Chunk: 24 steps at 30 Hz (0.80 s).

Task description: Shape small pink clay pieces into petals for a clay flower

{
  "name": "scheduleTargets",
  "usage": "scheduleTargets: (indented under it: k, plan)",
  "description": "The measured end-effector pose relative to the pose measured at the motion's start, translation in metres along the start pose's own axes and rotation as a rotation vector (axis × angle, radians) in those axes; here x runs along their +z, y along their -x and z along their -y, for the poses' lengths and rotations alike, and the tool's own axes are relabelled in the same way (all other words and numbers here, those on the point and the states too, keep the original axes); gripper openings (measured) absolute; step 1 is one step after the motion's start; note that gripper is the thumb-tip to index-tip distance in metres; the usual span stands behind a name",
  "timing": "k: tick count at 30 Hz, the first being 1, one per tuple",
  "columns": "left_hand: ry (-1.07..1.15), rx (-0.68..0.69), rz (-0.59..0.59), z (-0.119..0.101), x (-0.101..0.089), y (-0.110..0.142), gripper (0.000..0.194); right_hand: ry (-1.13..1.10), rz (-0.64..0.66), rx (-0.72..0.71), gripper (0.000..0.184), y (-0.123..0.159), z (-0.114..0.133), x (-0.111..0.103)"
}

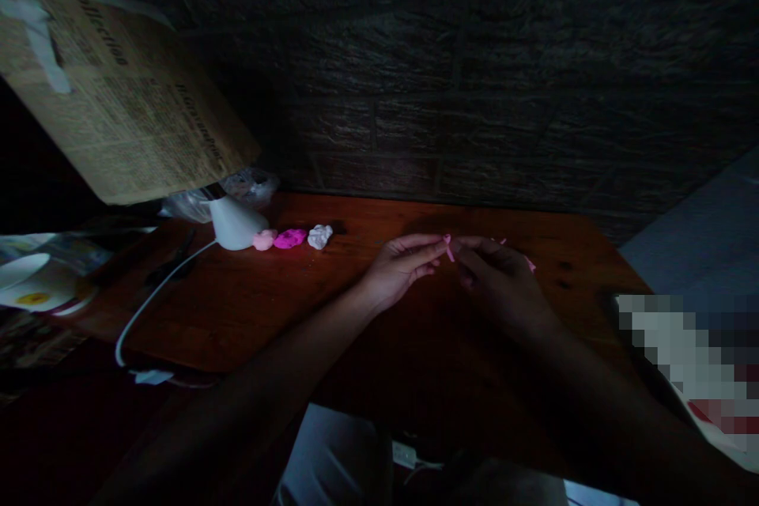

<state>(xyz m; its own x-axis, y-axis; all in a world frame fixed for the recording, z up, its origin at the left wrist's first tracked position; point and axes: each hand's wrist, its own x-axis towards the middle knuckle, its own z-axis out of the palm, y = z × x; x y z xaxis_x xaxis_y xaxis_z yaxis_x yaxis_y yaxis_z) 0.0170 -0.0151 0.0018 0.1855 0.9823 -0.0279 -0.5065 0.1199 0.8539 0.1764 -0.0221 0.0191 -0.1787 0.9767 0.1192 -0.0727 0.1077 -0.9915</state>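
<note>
Between the fingertips of both hands is a small strip of pink modelling clay [449, 248], standing roughly upright. My left hand [398, 267] pinches it from the left with thumb and forefinger. From the right, my right hand [501, 275] has its fingers closed at the same strip. Small pink clay bits [530, 263] show just behind the right hand, partly hidden by it. Left of my hands, a pale pink lump [264, 239], a magenta lump [290, 238] and a white lump [320, 236] of clay lie in a row on the wooden table [356, 221].
A lamp with a newsprint-patterned shade [160, 103] and white base [234, 223] stands at the left, its white cable [142, 308] running over the table edge. Behind it lies clear plastic [252, 186]. A white cup [32, 282] is far left. A dark brick-patterned wall [415, 79] backs the table.
</note>
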Motion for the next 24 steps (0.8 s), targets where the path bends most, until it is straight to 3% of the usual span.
scheduleTargets:
  k: [12,24]
  plan:
    - [0.016,0.041,0.014,-0.0024,0.0015,0.0001,0.026,-0.017,0.018,-0.025,0.026,0.0009,0.0001,0.0022]
    - [-0.052,0.047,0.046,-0.0032,-0.0014,0.0007,0.027,0.036,-0.076,-0.028,0.024,0.0016,0.0050,0.0024]
